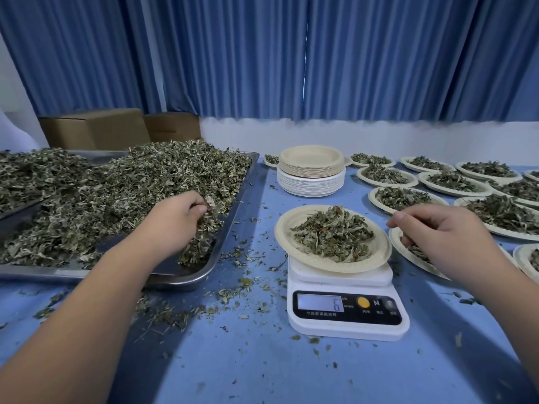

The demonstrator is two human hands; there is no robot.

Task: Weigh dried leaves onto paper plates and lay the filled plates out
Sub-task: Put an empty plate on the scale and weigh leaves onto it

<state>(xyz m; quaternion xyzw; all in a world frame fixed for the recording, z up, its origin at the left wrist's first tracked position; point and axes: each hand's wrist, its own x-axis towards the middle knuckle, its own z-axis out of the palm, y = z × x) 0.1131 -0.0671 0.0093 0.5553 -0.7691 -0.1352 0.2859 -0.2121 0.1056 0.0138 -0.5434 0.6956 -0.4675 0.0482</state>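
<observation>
The left hand (175, 220) is sunk into the dried leaves (116, 185) at the near right corner of the metal tray (58, 272), its fingers curled round a tuft of them. The right hand (437, 228) is held just right of the plate (283, 228) on the scale (347, 316), above the rim of a neighbouring plate, with fingers loosely curled and thumb pointing left; whether anything is pinched cannot be told. A mound of leaves is heaped on the weighed plate, and a 6 is shown on the display. Crumbs of leaf (233, 287) are scattered over the blue table (262, 360) between tray and scale. A stack of empty plates (310, 173) is set behind the scale, and filled plates (452, 182) are laid out in rows on the right. Cardboard boxes (96, 129) and blue curtains (262, 53) are seen at the far side.
</observation>
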